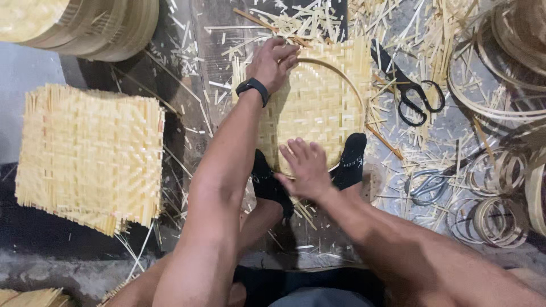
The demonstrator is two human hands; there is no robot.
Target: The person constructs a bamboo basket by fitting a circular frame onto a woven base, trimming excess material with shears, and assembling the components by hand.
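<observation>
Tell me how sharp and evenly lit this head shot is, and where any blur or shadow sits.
Head view: even, soft light; the woven mat and black scissors are fairly sharp. The right hand is slightly motion-blurred; the left hand is crisper. Dark shadow lies under the mat stack at bottom left; mild wide-angle bending at the edges.

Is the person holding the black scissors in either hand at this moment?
No, the black scissors lie on the floor, while both hands rest on the woven mat.

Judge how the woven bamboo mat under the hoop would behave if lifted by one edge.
The woven mat looks thin and light, so it would likely flex rather than stay flat. Its loose strip ends stick out, so edges may fray or snag. The left hand and right hand press it down, suggesting springiness.
</observation>
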